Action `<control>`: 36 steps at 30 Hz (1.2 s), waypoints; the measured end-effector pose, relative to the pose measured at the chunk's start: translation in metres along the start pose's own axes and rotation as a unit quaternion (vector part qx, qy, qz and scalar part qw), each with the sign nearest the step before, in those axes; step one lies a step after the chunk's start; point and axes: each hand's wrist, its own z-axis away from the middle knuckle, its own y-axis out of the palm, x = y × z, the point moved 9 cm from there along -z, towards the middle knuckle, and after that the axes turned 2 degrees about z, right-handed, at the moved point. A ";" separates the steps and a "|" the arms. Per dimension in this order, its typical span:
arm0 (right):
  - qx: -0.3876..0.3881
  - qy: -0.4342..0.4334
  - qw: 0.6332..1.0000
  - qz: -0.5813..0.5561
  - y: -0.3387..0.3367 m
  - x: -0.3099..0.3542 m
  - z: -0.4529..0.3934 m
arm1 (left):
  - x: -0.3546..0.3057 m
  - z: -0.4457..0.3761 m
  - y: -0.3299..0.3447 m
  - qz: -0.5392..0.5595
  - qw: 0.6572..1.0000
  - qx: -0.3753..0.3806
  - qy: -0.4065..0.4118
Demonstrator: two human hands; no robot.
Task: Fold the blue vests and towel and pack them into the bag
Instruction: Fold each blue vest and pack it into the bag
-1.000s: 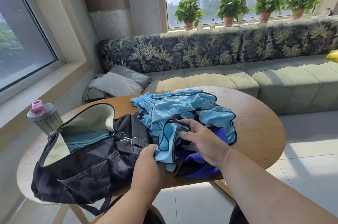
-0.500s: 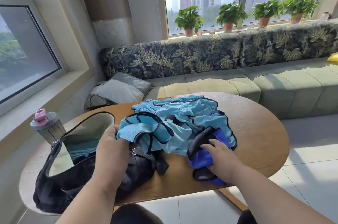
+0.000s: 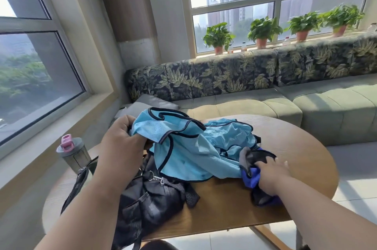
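My left hand (image 3: 122, 139) grips a corner of a light blue mesh vest (image 3: 183, 155) with dark trim and holds it raised above the black bag (image 3: 151, 200). The vest hangs down over the bag's right end and trails onto a crumpled pile of more light blue vests (image 3: 230, 133) at the table's middle. My right hand (image 3: 271, 176) presses down on a dark blue and black bundle of cloth (image 3: 251, 170) at the pile's right side. The bag lies at the table's left, its opening mostly hidden behind my left arm.
The round wooden table (image 3: 295, 153) carries everything. A grey bottle with a pink cap (image 3: 71, 151) stands at its left edge by the window sill. A green sofa (image 3: 306, 106) with a grey cushion runs behind, with potted plants (image 3: 263, 29) on the far sill.
My left hand has lifted the light blue vest higher and leftward, off the pile. My right hand has stayed pressing on the dark blue bundle. The camera has tilted upward.
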 end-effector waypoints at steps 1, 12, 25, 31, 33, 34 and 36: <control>0.009 -0.016 1.000 -0.013 -0.005 0.007 0.003 | -0.004 -0.001 -0.001 -0.018 1.000 0.007 0.004; -0.034 -0.235 0.921 -0.308 -0.070 0.114 0.089 | 0.000 0.007 0.010 -0.060 0.997 0.054 -0.020; -0.088 -0.297 0.777 -0.547 -0.135 0.138 0.151 | 0.004 0.017 0.012 -0.073 0.994 0.077 -0.010; -0.116 -0.275 0.772 -0.561 -0.166 0.125 0.156 | 0.010 0.010 -0.008 -0.116 0.991 0.071 -0.018; -0.153 -0.271 0.776 -0.548 -0.186 0.121 0.156 | -0.001 0.005 -0.016 -0.113 0.992 0.049 0.002; -0.173 -0.272 0.778 -0.539 -0.198 0.119 0.156 | -0.007 0.002 -0.019 -0.099 0.994 0.038 0.005; -0.214 -0.276 0.776 -0.525 -0.227 0.116 0.160 | -0.023 -0.006 -0.027 -0.059 0.998 0.027 0.012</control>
